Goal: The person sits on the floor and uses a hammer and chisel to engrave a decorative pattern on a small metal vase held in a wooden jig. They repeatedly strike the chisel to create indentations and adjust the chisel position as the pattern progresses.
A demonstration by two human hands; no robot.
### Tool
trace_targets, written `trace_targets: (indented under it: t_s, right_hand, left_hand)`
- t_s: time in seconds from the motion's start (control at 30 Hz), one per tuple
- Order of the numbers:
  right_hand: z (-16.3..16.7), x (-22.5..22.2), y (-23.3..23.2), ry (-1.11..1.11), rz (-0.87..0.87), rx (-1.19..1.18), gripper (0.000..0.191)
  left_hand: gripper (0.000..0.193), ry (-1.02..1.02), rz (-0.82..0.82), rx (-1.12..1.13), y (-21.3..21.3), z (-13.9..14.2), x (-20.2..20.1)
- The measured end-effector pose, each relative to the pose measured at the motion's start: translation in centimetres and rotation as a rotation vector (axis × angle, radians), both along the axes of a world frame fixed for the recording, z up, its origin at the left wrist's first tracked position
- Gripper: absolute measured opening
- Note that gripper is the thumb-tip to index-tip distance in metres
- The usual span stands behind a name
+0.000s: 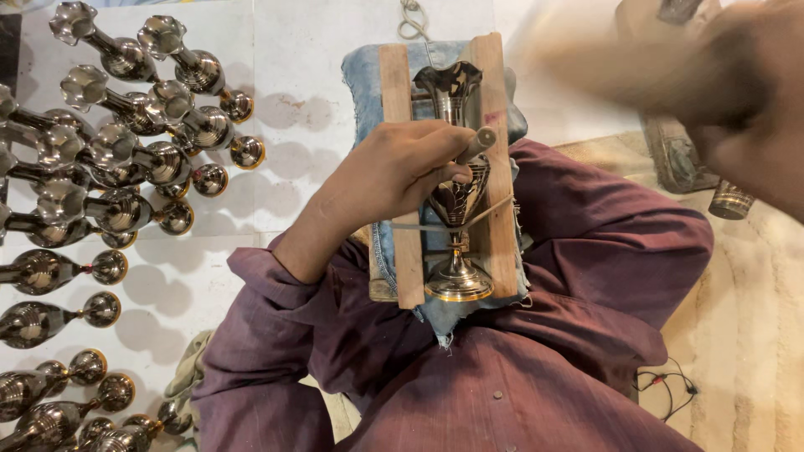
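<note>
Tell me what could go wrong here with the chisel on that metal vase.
The right hand is a raised blur, so a mistimed swing might hit the left hand gripping the chisel. The vase lies between two wooden slats under one band, so it might roll or dent.

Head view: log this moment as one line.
left hand: grips short rod tool against shiny fluted brass vase | vase: between two wooden slats | right hand: raised, motion-blurred, grip unclear
</note>
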State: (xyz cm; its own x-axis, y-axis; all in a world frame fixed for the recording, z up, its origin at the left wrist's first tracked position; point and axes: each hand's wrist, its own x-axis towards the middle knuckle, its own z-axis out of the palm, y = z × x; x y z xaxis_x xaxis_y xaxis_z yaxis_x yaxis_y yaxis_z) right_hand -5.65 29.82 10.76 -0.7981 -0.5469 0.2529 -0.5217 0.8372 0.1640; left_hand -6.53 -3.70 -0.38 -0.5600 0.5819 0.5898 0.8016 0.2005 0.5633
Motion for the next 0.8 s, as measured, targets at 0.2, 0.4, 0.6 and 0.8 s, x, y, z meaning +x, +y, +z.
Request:
trace_targets:
  t_s: [0.2,0.4,0.6,0.8]
  right_hand:
    - [-1.4,-1.1,-0.7,0.009,0.012,-0.093,0.054]
    - [-2.4,-5.4,-0.8,-0.198,-0.048,0.015,0.033]
    - [-2.2,-7.6,-4.4,-0.339,-0.190,0.089,0.034]
    - [-0.9,-7.0,-7.0,-0.259,-0.040,0.125,0.036]
  left_hand:
    - [0.025,-0.038,0.175,0.068,0.4,-0.9,1.3]
    - [0.022,-0.246,0.408,0.285,1.8,-2.9,3.7]
    - [0.019,-0.388,0.482,0.628,3.7,-4.7,4.8]
    - [0.022,-0.433,0.565,0.707,4.2,-5.9,5.1]
